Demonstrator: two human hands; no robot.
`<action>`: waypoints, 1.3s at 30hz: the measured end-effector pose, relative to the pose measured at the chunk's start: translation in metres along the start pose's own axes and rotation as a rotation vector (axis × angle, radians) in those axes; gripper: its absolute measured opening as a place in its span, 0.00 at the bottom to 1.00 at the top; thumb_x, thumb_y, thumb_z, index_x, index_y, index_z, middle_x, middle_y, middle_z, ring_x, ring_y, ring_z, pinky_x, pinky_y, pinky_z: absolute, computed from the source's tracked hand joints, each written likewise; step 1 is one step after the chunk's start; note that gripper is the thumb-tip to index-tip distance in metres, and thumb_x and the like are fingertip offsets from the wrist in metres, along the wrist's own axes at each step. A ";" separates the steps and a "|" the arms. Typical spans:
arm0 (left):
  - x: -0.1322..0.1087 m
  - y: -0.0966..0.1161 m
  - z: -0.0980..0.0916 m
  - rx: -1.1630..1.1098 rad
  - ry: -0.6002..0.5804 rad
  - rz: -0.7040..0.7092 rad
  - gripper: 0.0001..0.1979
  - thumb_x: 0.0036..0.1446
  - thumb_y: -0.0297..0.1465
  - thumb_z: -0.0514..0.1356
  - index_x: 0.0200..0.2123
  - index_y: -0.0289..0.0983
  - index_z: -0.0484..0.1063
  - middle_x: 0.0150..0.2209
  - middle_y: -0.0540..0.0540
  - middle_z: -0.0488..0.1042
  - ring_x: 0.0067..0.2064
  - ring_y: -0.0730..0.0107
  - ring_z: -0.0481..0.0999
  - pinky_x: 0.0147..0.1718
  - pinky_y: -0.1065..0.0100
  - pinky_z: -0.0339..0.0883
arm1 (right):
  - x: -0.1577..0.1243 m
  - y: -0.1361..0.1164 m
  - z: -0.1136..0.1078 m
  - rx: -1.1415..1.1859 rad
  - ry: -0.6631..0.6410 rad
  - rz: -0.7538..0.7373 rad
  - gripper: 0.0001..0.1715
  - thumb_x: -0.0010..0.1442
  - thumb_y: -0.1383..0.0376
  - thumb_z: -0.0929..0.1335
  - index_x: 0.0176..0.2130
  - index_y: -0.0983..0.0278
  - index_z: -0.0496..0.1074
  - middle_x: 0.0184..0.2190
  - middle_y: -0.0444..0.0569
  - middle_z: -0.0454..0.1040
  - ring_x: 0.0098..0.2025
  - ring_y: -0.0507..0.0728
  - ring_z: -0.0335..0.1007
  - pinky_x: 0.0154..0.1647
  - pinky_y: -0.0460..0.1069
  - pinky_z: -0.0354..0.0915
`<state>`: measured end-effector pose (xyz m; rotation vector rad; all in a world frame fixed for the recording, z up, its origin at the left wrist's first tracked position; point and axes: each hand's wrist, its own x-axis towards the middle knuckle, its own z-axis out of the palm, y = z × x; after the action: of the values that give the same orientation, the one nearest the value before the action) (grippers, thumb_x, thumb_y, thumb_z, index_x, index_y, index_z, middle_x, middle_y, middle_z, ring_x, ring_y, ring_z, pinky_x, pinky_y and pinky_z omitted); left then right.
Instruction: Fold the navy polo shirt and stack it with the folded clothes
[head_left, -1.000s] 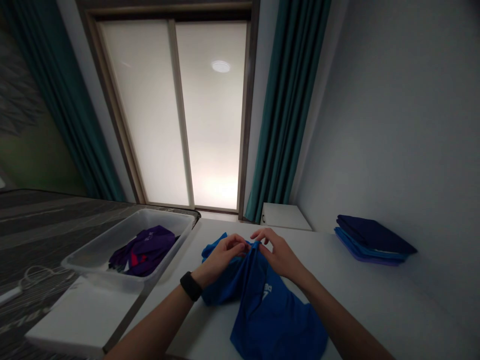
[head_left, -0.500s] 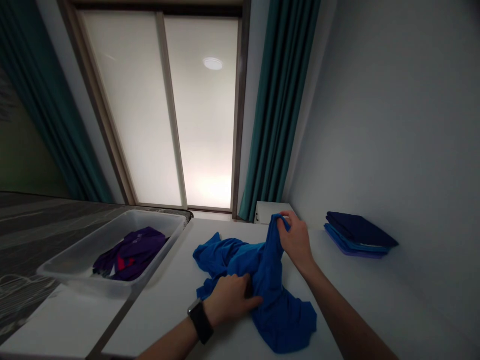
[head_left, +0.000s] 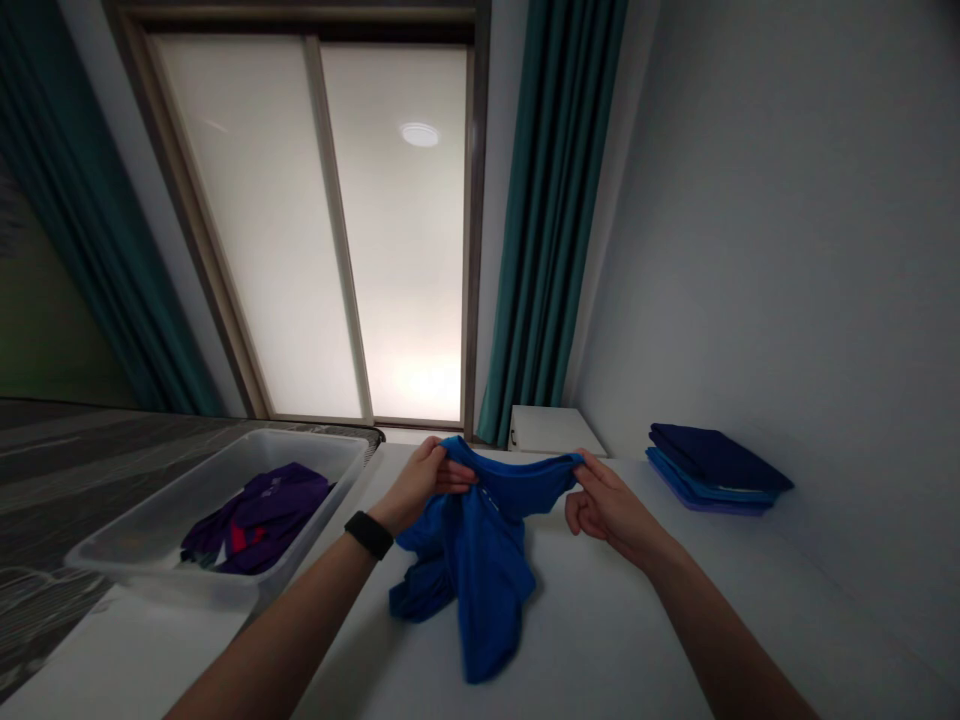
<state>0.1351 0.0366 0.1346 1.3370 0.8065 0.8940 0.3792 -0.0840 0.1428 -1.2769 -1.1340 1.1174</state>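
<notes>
A blue garment point(head_left: 487, 570), possibly a T-shirt, hangs in folds between my two hands above the white table point(head_left: 600, 620). My left hand point(head_left: 427, 482) pinches one upper corner of its edge, with a black watch band on that wrist. At the other end of the stretched edge, my right hand point(head_left: 607, 505) grips the cloth between thumb and forefinger, its other fingers curled. The edge sags a little between the hands. Lower folds droop close to the tabletop; whether they all touch it I cannot tell.
To the left stands a translucent plastic bin point(head_left: 142, 535) with crumpled purple clothing point(head_left: 274, 515) inside. A stack of folded blue and purple clothes point(head_left: 712, 465) lies by the wall at right. Behind the table is a small white cabinet point(head_left: 555, 430).
My left hand has moved up from the cloth on the table and now grips the garment's edge. The garment has been lifted and its edge spread between both hands.
</notes>
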 end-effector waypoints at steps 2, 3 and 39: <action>-0.004 0.034 -0.002 -0.030 -0.083 0.076 0.09 0.64 0.38 0.52 0.36 0.39 0.60 0.30 0.44 0.80 0.35 0.65 0.82 0.37 0.64 0.74 | -0.009 -0.015 0.005 0.118 -0.099 0.017 0.24 0.58 0.44 0.64 0.43 0.57 0.54 0.13 0.37 0.67 0.12 0.52 0.61 0.11 0.40 0.41; -0.009 0.050 -0.003 -0.001 -0.162 0.090 0.10 0.63 0.39 0.53 0.36 0.38 0.61 0.29 0.44 0.80 0.33 0.63 0.82 0.35 0.64 0.74 | -0.014 -0.023 0.005 0.159 -0.149 0.007 0.24 0.58 0.44 0.64 0.41 0.57 0.54 0.15 0.38 0.69 0.14 0.53 0.64 0.09 0.40 0.42; 0.154 -0.025 -0.051 0.751 0.485 0.282 0.02 0.64 0.30 0.50 0.39 0.40 0.61 0.32 0.44 0.73 0.40 0.55 0.77 0.40 0.59 0.65 | 0.179 0.065 -0.048 -0.446 0.578 -0.316 0.16 0.62 0.53 0.57 0.37 0.59 0.66 0.34 0.50 0.75 0.40 0.61 0.74 0.38 0.54 0.67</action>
<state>0.1610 0.1970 0.1084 1.9497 1.4464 1.2259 0.4488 0.0883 0.0785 -1.5574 -1.1095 0.2275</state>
